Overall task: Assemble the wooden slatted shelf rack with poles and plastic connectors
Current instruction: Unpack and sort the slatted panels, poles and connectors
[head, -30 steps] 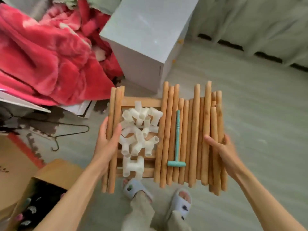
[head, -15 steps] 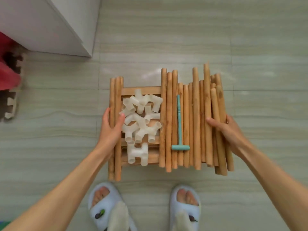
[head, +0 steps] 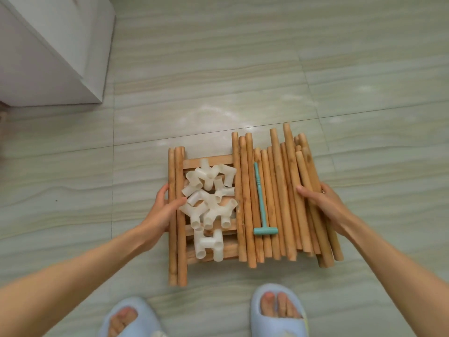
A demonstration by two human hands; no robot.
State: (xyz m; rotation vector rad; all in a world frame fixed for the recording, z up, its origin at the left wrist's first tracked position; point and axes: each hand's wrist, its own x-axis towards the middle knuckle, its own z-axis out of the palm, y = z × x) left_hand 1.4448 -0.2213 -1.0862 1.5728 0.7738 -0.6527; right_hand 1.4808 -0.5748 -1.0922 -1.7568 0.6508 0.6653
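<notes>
Person's wearing pale blue open-toe slippers (head: 279,312), toes showing, at 6 o'clock; both arms (head: 73,271) bare, no sleeves.

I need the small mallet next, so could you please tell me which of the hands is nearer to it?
Right, narrowly. The right hand grips poles just right of the teal mallet; the left hand sits beyond the connectors.

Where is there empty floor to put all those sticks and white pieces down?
Bare floor lies beyond the poles, right of the white cabinet, and left of the left hand. It is crowded where the white connectors and teal hammer lie, and near the slippers.
</notes>
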